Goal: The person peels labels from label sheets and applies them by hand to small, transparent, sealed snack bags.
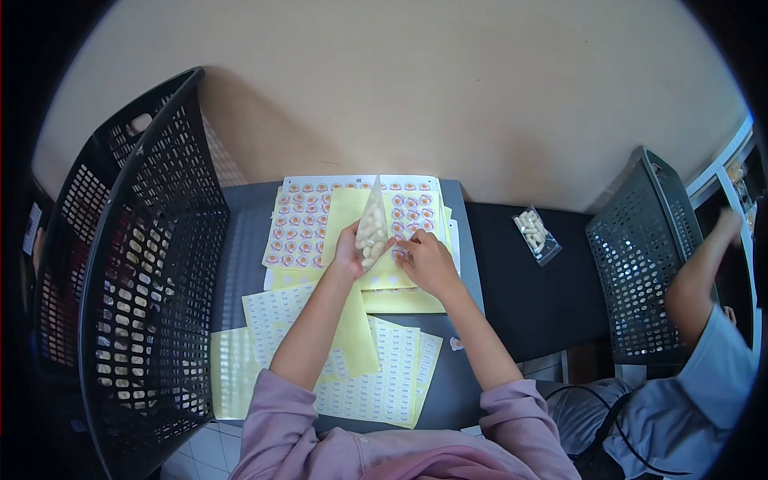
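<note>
My left hand [349, 253] is closed around a clear plastic bag [373, 228] of pale, oblong pieces, held tilted above the sheets with its narrow end pointing away from me. My right hand [430, 262] is close beside it, fingertips bent together near the bag's right side and over a sheet of round stickers [412, 210]. Whatever those fingertips pinch is too small to make out. Beneath both hands lie more round-sticker sheets [302, 232] and a yellow backing sheet [342, 210].
Sheets of small printed labels [390, 372] overlap at the table's near side. A tall dark basket [152, 240] stands left; another basket [640, 264] stands right. A second filled bag [536, 234] lies on the black surface [512, 296]. A co-worker's arm [694, 280] reaches at far right.
</note>
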Tool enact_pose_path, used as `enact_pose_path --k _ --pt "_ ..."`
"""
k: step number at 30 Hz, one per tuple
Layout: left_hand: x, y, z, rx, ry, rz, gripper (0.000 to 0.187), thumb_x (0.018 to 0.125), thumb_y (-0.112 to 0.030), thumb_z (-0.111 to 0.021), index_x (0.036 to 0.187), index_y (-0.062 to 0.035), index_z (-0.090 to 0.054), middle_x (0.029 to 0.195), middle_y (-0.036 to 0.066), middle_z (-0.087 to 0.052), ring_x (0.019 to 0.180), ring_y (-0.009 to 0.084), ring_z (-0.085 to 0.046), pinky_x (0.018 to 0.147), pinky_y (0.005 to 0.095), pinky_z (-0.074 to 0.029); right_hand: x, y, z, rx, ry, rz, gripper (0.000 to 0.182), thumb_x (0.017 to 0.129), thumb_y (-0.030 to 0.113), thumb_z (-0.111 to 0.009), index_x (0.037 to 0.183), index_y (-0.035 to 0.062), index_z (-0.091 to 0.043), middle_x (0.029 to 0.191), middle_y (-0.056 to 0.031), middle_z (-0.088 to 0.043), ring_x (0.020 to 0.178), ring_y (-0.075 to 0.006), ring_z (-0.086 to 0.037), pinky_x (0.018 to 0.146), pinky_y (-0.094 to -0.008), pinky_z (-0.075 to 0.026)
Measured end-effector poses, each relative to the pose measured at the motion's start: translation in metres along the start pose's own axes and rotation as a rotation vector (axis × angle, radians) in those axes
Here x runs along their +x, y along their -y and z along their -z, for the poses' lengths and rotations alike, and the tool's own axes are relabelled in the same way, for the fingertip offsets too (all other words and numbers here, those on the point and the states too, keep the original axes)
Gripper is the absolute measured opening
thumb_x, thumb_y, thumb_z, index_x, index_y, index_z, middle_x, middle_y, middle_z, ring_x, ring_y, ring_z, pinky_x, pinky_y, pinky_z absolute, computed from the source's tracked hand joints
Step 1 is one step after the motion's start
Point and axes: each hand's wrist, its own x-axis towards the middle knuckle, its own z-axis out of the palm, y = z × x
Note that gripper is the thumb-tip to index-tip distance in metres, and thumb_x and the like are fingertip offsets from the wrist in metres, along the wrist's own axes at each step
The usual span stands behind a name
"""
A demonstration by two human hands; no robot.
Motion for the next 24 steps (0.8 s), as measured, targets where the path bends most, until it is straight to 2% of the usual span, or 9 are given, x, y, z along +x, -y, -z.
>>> enact_pose_path --k 6,13,19,21,24 --pt "0.003 0.000 0.004 0.023 0.029 0.031 0.023 0.082 -0.015 -0.030 0.090 0.0001 -0.045 0.065 0.009 -0.048 0.058 0.0197 -0.049 0.090 0.0446 -0.040 0.002 -0.002 -0.003 0.013 0.030 -0.008 0.025 0.066 0.011 -0.064 0.090 0.0035 -0.062 0.080 -0.0091 -0.052 0.077 -0.0227 -0.055 0.068 -0.0331 -0.046" --pt "0.014 0.002 0.015 0.052 0.039 0.023 0.024 0.083 -0.017 -0.031 0.092 -0.0010 -0.046 0.068 0.010 -0.050 0.061 0.0189 -0.050 0.089 0.0434 -0.041 0.007 0.004 -0.015 0.051 -0.002 -0.157 0.012 0.067 0.006 -0.060 0.078 0.0034 -0.060 0.080 -0.0091 -0.051 0.081 -0.0249 -0.052 0.070 -0.0351 -0.045" --pt "0.021 0.003 0.024 0.062 0.070 0.041 0.025 0.085 -0.018 -0.030 0.095 -0.0025 -0.047 0.078 0.009 -0.051 0.073 0.0195 -0.053 0.085 0.0414 -0.044 0.005 0.013 -0.018 -0.009 -0.064 -0.186 0.007 0.070 0.004 -0.056 0.076 0.0039 -0.059 0.079 -0.0097 -0.049 0.080 -0.0266 -0.052 0.068 -0.0364 -0.045" --pt "0.025 0.004 0.028 0.121 0.097 0.035 0.028 0.086 -0.020 -0.030 0.100 -0.0035 -0.047 0.087 0.009 -0.052 0.081 0.0203 -0.054 0.083 0.0407 -0.045 0.004 0.018 -0.017 -0.021 -0.075 -0.203 0.005 0.070 0.002 -0.055 0.074 0.0033 -0.058 0.078 -0.0097 -0.049 0.077 -0.0269 -0.053 0.068 -0.0361 -0.044" --pt "0.030 0.005 0.031 0.150 0.064 0.034 0.031 0.086 -0.022 -0.031 0.107 -0.0043 -0.045 0.095 0.010 -0.053 0.085 0.0217 -0.054 0.083 0.0412 -0.046 0.004 0.025 -0.015 -0.067 -0.076 -0.224 0.005 0.072 0.001 -0.053 0.075 0.0026 -0.057 0.080 -0.0111 -0.047 0.077 -0.0280 -0.052 0.068 -0.0372 -0.044"
